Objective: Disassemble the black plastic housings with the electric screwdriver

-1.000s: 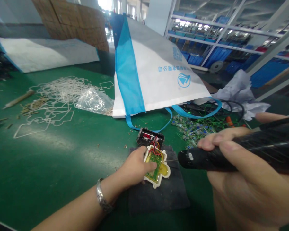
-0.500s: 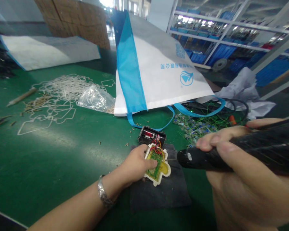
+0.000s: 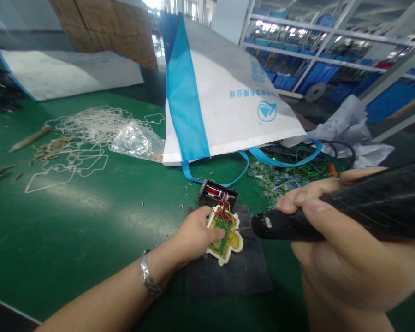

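My left hand [image 3: 198, 233] grips an open cream plastic housing [image 3: 240, 243], its thumb pressed on the green circuit board [image 3: 218, 234] inside. Red, black and yellow wires [image 3: 224, 210] run from the board to a black case [image 3: 212, 193] with a red part in it, just beyond. A dark mat [image 3: 231, 281] lies beneath the housing. My right hand [image 3: 352, 249] is wrapped round a black electric screwdriver [image 3: 376, 203], held nearly level. Its rounded nose points left and stops a little right of the housing. The far end runs out of view.
A white and blue bag [image 3: 228, 101] stands behind the case, its blue handles hanging near it. Thin white gasket loops [image 3: 90, 122], a clear plastic bag [image 3: 136, 140] and brass screws [image 3: 57, 145] lie left. Small wired parts [image 3: 280, 180] are heaped right, beside crumpled white material [image 3: 349, 124].
My right hand and the screwdriver have shifted slightly left and up in view. My left hand keeps its hold on the housing, which stays almost in place.
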`<state>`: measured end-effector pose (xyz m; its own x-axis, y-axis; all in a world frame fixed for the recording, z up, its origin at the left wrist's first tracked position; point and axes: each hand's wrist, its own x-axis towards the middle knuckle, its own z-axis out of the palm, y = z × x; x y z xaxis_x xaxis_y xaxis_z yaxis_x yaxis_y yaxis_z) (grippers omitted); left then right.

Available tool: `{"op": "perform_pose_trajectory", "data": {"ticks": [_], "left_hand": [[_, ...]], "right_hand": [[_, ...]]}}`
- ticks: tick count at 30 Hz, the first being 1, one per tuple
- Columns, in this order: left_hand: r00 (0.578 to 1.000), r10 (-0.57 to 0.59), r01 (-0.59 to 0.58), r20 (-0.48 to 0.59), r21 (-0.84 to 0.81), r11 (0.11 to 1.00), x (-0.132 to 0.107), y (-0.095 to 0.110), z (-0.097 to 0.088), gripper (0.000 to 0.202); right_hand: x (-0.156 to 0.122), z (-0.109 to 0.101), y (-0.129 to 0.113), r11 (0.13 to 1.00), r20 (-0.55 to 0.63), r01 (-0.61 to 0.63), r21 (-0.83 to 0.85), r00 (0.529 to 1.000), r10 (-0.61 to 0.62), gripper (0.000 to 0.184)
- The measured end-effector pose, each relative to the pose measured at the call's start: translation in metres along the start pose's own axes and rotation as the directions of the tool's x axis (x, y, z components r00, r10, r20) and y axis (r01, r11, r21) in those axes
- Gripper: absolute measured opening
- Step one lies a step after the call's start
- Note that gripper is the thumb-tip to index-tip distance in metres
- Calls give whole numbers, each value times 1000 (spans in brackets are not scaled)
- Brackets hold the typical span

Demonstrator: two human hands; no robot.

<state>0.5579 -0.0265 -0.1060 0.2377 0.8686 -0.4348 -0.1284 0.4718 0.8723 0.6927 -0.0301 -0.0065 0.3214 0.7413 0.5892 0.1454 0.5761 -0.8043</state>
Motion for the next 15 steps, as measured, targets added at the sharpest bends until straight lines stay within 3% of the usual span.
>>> {"op": "perform_pose_trajectory", "data": {"ticks": [15], "left_hand": [[999, 2, -14, 55, 211, 977, 2, -2, -4, 33]], "right_hand": [[0, -2, 4, 998, 32, 35, 61, 999, -37, 26]]}}
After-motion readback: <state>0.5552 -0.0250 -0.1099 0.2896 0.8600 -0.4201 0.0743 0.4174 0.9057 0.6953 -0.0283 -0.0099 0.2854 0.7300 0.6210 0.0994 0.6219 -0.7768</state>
